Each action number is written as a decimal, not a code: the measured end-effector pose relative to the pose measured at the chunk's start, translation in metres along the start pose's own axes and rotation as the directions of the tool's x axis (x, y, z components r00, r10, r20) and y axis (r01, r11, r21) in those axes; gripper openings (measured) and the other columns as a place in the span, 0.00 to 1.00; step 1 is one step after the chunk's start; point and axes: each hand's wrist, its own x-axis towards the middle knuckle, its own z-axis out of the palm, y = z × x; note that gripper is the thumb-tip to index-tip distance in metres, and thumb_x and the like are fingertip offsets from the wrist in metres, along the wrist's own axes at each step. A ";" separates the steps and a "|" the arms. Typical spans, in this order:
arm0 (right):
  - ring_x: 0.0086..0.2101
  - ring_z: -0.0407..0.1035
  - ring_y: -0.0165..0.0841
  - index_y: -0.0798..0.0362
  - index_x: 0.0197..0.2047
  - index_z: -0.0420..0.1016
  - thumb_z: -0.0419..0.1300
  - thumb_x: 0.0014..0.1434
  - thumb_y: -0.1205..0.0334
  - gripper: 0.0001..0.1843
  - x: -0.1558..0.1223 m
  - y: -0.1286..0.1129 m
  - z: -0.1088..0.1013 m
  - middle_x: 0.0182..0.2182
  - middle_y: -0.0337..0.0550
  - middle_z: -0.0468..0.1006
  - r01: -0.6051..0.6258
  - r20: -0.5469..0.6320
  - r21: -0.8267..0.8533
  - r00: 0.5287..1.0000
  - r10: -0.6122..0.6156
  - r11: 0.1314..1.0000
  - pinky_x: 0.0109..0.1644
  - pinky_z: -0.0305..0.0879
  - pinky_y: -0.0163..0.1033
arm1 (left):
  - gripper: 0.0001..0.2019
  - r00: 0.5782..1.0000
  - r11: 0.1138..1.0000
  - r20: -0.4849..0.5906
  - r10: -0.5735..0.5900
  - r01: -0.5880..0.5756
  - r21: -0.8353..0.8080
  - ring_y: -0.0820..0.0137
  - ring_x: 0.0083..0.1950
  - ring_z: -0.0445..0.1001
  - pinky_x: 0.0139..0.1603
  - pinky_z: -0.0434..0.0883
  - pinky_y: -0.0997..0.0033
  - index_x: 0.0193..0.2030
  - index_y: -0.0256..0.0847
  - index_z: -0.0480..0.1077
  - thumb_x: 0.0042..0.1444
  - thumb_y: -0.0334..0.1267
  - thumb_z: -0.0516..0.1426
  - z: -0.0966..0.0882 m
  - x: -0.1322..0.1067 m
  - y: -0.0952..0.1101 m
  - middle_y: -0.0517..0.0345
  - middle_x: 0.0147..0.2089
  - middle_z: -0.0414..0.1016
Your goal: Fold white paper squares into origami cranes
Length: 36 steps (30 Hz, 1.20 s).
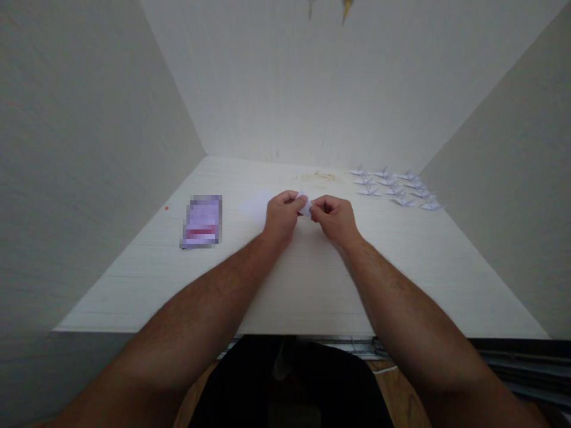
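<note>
A small folded piece of white paper (305, 205) is held up between my two hands, above the middle of the white table (312, 279). My left hand (282, 215) pinches its left side, with the thumb lying over the paper. At the paper's right edge, my right hand (332, 217) grips it between thumb and fingertips. Behind my left hand, a pale sheet of paper (253, 205) lies flat on the table. The finer folds of the held piece are too small to make out.
Several white folded paper cranes (395, 189) stand in rows at the back right. On the left lies a blurred purple and white rectangular item (203, 220), with a small red dot (166, 208) beyond it. Walls (307, 89) enclose the table's back and sides.
</note>
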 end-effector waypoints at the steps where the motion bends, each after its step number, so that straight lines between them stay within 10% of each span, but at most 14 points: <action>1: 0.23 0.67 0.28 0.53 0.27 0.77 0.63 0.50 0.59 0.06 0.000 -0.001 0.000 0.21 0.37 0.76 -0.022 0.011 0.029 1.000 0.022 0.999 0.29 0.62 0.36 | 0.07 1.000 1.000 -0.008 0.001 -0.001 -0.012 0.75 0.25 0.69 0.30 0.68 0.72 0.24 0.38 0.71 0.47 0.35 0.64 0.000 0.000 0.001 0.62 0.23 0.70; 18: 0.20 0.61 0.27 0.51 0.26 0.73 0.62 0.49 0.59 0.06 0.007 0.005 0.000 0.18 0.33 0.70 -0.080 -0.175 0.172 0.978 0.111 0.982 0.25 0.59 0.35 | 0.06 0.999 0.974 0.041 0.006 -0.015 0.226 0.76 0.26 0.68 0.29 0.67 0.74 0.27 0.39 0.73 0.46 0.36 0.65 -0.004 -0.001 -0.002 0.62 0.25 0.72; 36: 0.23 0.60 0.28 0.52 0.23 0.71 0.62 0.49 0.60 0.07 0.004 -0.001 0.000 0.19 0.34 0.69 -0.030 -0.105 0.012 0.994 0.031 0.999 0.28 0.57 0.36 | 0.06 1.000 0.954 0.011 -0.018 0.014 0.300 0.76 0.25 0.67 0.28 0.66 0.73 0.23 0.38 0.73 0.42 0.36 0.66 -0.003 -0.004 0.004 0.61 0.22 0.72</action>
